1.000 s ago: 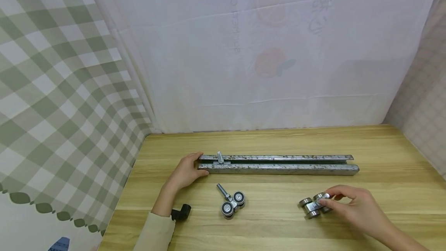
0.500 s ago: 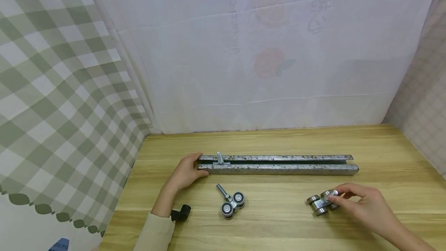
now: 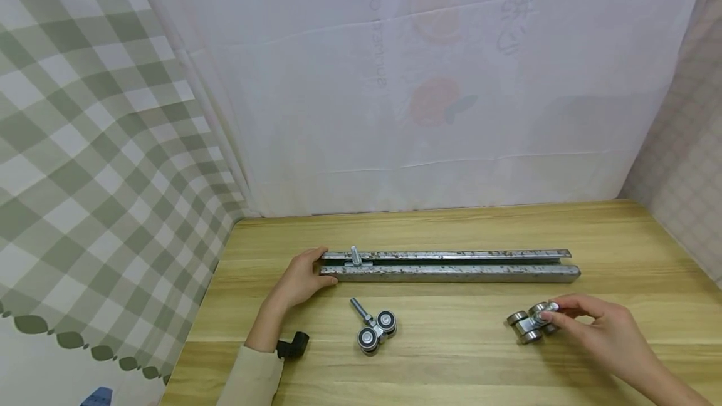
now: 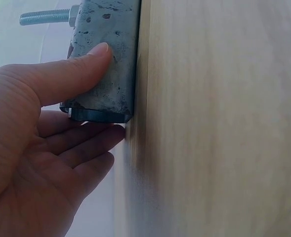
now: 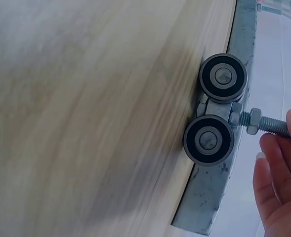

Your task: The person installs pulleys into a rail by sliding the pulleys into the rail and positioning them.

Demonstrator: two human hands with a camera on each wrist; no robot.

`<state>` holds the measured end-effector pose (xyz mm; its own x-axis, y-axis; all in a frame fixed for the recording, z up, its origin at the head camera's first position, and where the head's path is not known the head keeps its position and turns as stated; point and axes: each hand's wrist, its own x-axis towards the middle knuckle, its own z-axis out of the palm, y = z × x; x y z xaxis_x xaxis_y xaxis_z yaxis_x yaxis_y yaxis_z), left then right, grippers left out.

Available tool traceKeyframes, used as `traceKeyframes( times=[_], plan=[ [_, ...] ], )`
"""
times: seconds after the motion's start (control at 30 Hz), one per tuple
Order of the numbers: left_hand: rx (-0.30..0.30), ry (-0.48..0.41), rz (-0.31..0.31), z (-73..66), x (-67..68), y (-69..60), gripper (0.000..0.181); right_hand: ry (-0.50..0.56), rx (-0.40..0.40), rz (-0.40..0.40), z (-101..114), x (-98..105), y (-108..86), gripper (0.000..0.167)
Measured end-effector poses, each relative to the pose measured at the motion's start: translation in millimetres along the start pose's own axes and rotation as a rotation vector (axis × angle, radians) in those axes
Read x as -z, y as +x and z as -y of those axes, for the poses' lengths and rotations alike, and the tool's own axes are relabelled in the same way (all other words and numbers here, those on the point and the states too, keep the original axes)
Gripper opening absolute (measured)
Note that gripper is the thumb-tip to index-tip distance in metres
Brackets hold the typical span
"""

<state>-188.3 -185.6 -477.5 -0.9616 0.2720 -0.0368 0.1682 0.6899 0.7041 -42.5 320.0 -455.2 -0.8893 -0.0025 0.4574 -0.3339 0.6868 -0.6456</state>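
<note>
A metal channel rail (image 3: 451,271) with a slot along its top lies across the table. My left hand (image 3: 301,277) grips the rail's left end, thumb (image 4: 81,74) on the near side. Close to that end a threaded bolt (image 3: 356,256) stands up out of the slot. My right hand (image 3: 603,331) pinches the bolt (image 5: 271,124) of a four-wheeled trolley roller (image 3: 532,323), in front of the rail's right end. Its wheels (image 5: 208,140) face down at the table. A second trolley roller (image 3: 376,331) lies on its side before the rail, bolt pointing up and left.
By the left forearm lies a black elbow-shaped piece (image 3: 293,344), partly hidden by the sleeve. A white cloth (image 3: 395,111) hangs behind the wooden table (image 3: 440,368), and a checked cloth (image 3: 113,143) hangs at the left.
My right hand has moved right and slightly away from me, taking the trolley roller with it. The left hand, the rail and the other trolley roller stay put.
</note>
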Motion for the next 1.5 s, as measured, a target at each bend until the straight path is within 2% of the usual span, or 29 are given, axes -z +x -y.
traceKeyframes(
  times=[0.3, 0.63, 0.8, 1.17, 1.5],
  plan=[
    [0.023, -0.01, 0.003, -0.2, 0.6, -1.0, 0.078, -0.05, -0.018, -0.008, -9.6, 7.2, 2.2, 0.029],
    [0.018, -0.014, 0.005, -2.3, 1.3, -2.2, 0.079, -0.088, -0.104, -0.02, -17.1, 15.3, 1.6, 0.023],
    [0.021, -0.011, 0.004, -2.9, 1.3, -2.6, 0.078, -0.107, -0.11, -0.042, -21.2, 20.5, 3.1, 0.021],
    [0.013, -0.014, 0.001, -1.7, 0.9, -2.0, 0.078, -0.132, -0.181, -0.053, -34.0, 30.6, 4.7, 0.018],
    [0.007, -0.004, 0.001, -1.3, 0.7, -2.2, 0.078, -0.115, -0.221, -0.085, -45.5, 41.6, 6.9, 0.017]
  ],
)
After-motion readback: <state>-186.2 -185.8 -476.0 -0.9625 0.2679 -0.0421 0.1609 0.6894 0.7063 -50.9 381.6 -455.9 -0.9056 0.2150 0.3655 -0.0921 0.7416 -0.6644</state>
